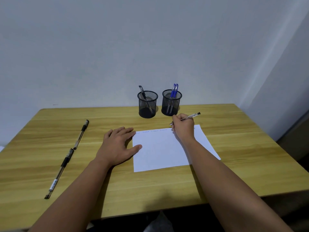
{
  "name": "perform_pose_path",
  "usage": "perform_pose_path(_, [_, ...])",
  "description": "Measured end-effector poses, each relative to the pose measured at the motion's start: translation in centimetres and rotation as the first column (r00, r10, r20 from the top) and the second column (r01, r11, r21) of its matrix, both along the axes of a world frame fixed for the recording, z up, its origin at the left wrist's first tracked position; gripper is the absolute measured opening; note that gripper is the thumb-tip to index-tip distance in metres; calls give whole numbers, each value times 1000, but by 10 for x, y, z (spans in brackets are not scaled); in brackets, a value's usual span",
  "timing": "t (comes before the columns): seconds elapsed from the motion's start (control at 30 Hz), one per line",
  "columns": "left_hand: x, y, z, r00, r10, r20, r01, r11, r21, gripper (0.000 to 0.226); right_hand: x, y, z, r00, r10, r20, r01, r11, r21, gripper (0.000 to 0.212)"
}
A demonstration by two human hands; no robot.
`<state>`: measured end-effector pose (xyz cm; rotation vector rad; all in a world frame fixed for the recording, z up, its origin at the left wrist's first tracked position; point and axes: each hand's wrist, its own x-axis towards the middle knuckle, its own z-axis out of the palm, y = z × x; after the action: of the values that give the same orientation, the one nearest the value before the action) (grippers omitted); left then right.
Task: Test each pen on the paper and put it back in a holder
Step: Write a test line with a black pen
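Wooden desk (234,173) carries everything, with a white sheet of paper (160,151) lying in front of the person; along its far edge runs a row of small scribbled test marks (154,131), so several pens appear tried already; behind it stand two black mesh holders, the left holder (147,106) with one black pen (142,92), the right holder (170,104) with two blue pens (173,92), presumably finished; the left hand (117,146) lies flat and open, steadying the sheet's left edge; the right hand (183,126) is clamped on a clear pen (192,116), tip at the paper's far edge, so testing seems underway; two capped pens (66,158) lie well to the left, apparently still waiting.
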<state>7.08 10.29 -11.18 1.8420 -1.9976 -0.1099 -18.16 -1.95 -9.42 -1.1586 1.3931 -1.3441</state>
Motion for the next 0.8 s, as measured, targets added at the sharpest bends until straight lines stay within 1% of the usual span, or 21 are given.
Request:
perform_pose_path(0.07, [-1, 0, 1, 1000, -3, -3, 3, 1000, 4, 75, 2, 0, 2, 998, 52, 17, -53, 998, 25, 33])
perform_pose_path(0.17, [0, 1, 2, 1000, -5, -6, 5, 1000, 14, 74, 3, 2, 14, 987, 154, 55, -157, 986, 56, 45])
perform_pose_path(0.23, [0, 3, 5, 1000, -15, -17, 15, 1000, 22, 76, 4, 7, 28, 985, 154, 76, -156, 988, 16, 47])
perform_pose_path(0.27, [-1, 4, 6, 999, -23, -46, 24, 999, 22, 76, 4, 9, 34, 987, 150, 66, -149, 989, -16, 46])
perform_pose_path(0.33, [-2, 6, 11, 984, -16, -178, 15, 1000, -7, 75, 5, 16, 47, 986, 163, 39, -161, 986, -47, 45])
perform_pose_path(0.37, [0, 6, 13, 969, 2, -248, -11, 999, -33, 72, 6, 21, 52, 982, 185, 36, -183, 982, -50, 47])
perform_pose_path(0.4, [3, 5, 15, 960, 32, -277, -48, 997, -54, 69, 6, 25, 56, 976, 215, 30, -213, 976, -51, 46])
perform_pose_path(0.43, [8, 5, 16, 966, 69, -250, -88, 994, -69, 67, 6, 30, 61, 970, 241, 22, -240, 970, -49, 44])
perform_pose_path(0.5, [21, 5, 17, 983, 150, -110, -157, 986, -58, 62, 5, 36, 68, 962, 274, -10, -275, 961, -26, 35])
perform_pose_path(0.57, [31, 6, 15, 980, 199, -12, -199, 980, -18, 47, 6, 41, 72, 954, 298, -21, -298, 954, 19, 28])
perform_pose_path(0.6, [34, 7, 14, 979, 203, 16, -203, 979, -11, 38, 7, 42, 73, 953, 302, 6, -302, 952, 47, 26])
perform_pose_path(0.67, [35, 9, 14, 980, 195, 37, -194, 981, -22, 27, 9, 44, 71, 950, 307, 59, -311, 948, 67, 22])
perform_pose_path(0.77, [33, 12, 17, 980, 197, 0, -196, 979, -52, 22, 11, 50, 64, 942, 334, 23, -335, 941, 51, 13])
perform_pose_path(0.8, [32, 13, 18, 981, 196, -2, -196, 979, -61, 21, 11, 52, 62, 938, 346, 9, -346, 937, 49, 14])
